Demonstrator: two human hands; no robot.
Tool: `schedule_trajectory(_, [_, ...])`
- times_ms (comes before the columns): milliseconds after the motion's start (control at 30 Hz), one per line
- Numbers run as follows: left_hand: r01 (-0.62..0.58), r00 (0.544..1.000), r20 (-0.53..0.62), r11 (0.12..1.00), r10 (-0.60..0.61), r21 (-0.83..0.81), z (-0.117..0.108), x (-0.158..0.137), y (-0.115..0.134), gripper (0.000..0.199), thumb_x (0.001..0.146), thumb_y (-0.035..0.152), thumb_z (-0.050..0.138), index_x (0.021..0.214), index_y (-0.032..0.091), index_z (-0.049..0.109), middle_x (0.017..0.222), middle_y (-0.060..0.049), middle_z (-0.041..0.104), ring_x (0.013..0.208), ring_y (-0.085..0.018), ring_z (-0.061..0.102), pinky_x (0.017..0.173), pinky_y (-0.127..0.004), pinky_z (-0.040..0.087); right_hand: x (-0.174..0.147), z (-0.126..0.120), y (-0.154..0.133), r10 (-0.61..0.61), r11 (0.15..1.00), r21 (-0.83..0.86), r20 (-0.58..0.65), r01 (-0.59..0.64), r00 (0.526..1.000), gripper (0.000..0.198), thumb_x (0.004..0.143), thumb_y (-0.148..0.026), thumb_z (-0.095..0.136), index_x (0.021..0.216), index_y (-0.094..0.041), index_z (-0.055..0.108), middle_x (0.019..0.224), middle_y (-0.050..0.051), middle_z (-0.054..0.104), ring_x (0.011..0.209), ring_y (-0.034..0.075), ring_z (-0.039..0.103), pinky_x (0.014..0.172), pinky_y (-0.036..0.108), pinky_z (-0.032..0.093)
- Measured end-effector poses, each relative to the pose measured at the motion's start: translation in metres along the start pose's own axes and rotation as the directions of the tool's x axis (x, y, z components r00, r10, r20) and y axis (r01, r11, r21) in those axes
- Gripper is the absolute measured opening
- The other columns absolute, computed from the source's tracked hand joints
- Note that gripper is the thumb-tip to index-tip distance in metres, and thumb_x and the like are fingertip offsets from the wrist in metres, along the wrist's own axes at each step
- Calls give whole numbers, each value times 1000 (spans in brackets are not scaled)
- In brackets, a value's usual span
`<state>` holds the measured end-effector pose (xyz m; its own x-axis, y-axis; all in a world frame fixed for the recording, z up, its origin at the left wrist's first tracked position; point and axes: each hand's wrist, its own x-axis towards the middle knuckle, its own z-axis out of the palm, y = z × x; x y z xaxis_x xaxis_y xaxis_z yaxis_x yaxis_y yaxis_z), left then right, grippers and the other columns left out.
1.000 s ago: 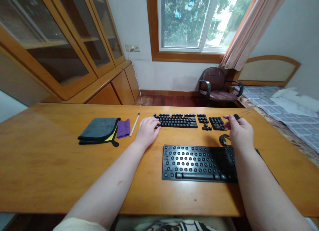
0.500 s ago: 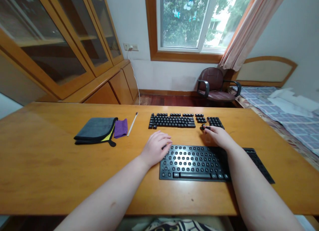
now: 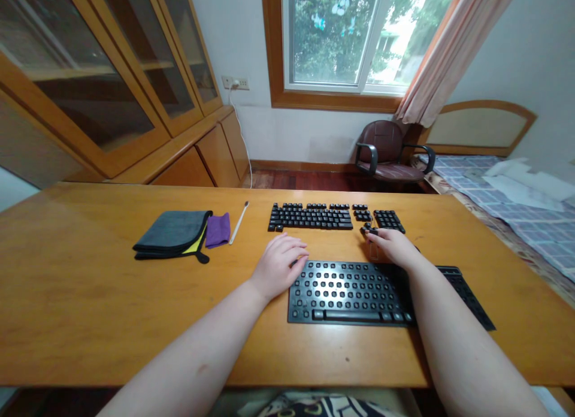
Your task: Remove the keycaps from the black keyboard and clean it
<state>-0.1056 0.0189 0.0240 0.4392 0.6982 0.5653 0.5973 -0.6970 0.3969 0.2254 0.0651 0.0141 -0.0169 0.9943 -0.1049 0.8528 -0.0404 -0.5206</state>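
A black keyboard (image 3: 350, 292) lies on the desk, most of its keycaps off and a bottom row with the long space bar still fitted. My left hand (image 3: 282, 262) rests at its upper left corner, fingers stretched out, fingertips touching the edge. Beyond the keyboard, my right hand (image 3: 394, 244) pinches what looks like a keycap puller (image 3: 374, 252), whose thin wire loop shows below the fingers. Its fingertips are at a few loose keycaps (image 3: 365, 228); the exact contact is hard to see. My right forearm covers part of the keyboard.
Loose keycaps (image 3: 309, 217) lie in keyboard order across the desk (image 3: 135, 321), with a number-pad block (image 3: 390, 220) on the right. On the left are a folded grey cloth (image 3: 173, 232), a purple cloth (image 3: 218, 230) and a white-handled brush (image 3: 239, 223). A chair (image 3: 381, 150) stands beyond.
My right hand has lowered slightly towards the small keycaps, and the dark piece at its fingertips shows less. My left hand and the keyboard stay nearly in place.
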Motion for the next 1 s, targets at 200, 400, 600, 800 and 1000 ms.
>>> schedule_trajectory(200, [1,1000,-8,1000,-1,-3,-1,1,1,13,83,23,54,86,24,67,96,-3,70,94,-18,62,98,-45,41,1,2,3,-36,995,95,-25,38,999,35,81,-46,49,84,-19,71,89,6,71,84,24,63,73,30,43])
schedule_trajectory(400, [-10,1000,-17,1000,10,7,-1,1,1,12,83,23,55,85,23,67,96,-3,70,93,-17,62,98,-43,42,0,4,2,-38,990,133,-25,41,999,32,79,-46,53,82,-19,71,90,6,71,85,25,62,74,30,42])
schedule_trajectory(600, [2,1000,-7,1000,-1,9,-1,1,0,13,83,24,54,86,23,67,96,-3,70,95,-18,62,99,-43,41,1,-7,12,98,992,93,-219,-79,971,40,79,-50,46,73,-17,69,58,3,60,62,19,56,58,27,38])
schedule_trajectory(800, [2,1000,-9,1000,-2,11,0,0,0,13,83,24,54,85,23,67,97,-3,70,95,-18,62,99,-42,40,6,-5,28,217,967,192,-285,-166,934,40,77,-49,44,75,-16,68,47,-1,50,50,16,49,50,26,34])
schedule_trajectory(1000, [-8,1000,-9,1000,8,6,-1,0,-1,12,83,23,54,85,22,66,95,-3,70,94,-17,61,98,-42,40,7,-2,19,158,978,171,-241,-118,958,41,78,-51,45,70,-17,66,53,0,53,56,16,51,55,27,37])
